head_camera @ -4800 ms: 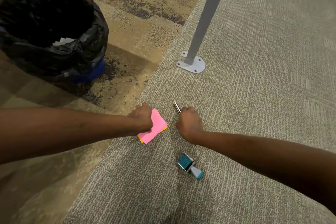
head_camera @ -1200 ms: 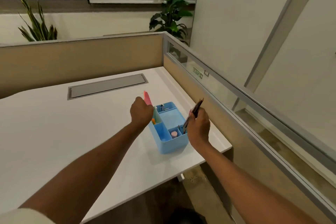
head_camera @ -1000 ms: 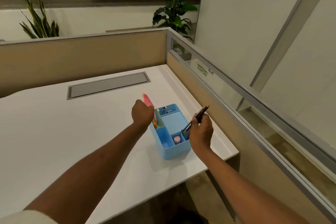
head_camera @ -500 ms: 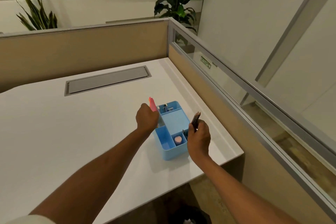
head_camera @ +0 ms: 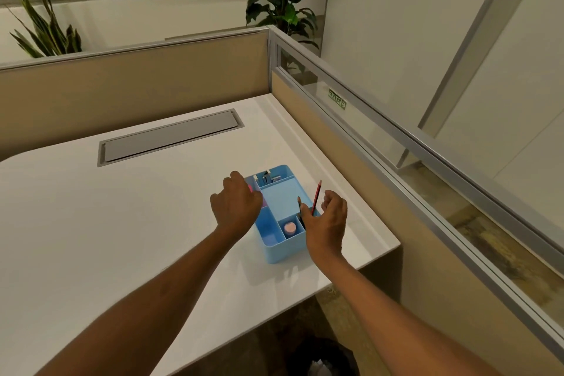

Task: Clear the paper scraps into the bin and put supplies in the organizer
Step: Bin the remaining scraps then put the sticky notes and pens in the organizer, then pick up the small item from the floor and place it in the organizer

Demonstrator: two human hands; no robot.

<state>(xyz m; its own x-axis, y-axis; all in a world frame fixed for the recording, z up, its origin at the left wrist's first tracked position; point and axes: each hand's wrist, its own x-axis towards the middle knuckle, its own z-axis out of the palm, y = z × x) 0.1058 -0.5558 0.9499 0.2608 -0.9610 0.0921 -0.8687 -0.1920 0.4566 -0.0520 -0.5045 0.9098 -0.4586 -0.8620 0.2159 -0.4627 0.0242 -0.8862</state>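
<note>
A light-blue organizer [head_camera: 283,249] stands near the right front corner of the white desk [head_camera: 122,223]. My left hand [head_camera: 236,204] is curled over its left compartment, pressing down on pink sticky notes [head_camera: 262,202] that show only as a sliver beneath the fingers. My right hand [head_camera: 328,223] hovers at the organizer's right side with thumb and fingers apart. Between them a red pencil [head_camera: 316,197] stands tilted in the narrow right compartment, beside a darker pen tip. The black-lined bin [head_camera: 328,356] sits on the floor below the desk edge, with white paper inside.
A round pink item [head_camera: 289,227] lies in a small front compartment and metal clips [head_camera: 268,178] in the back one. A grey cable hatch [head_camera: 171,137] is set into the desk. Beige and glass partitions [head_camera: 366,131] close off the back and right sides.
My left hand has lowered the pink sticky notes from above the organizer into its left compartment. My right hand has spread its fingers, and the pencil now stands in the right compartment.
</note>
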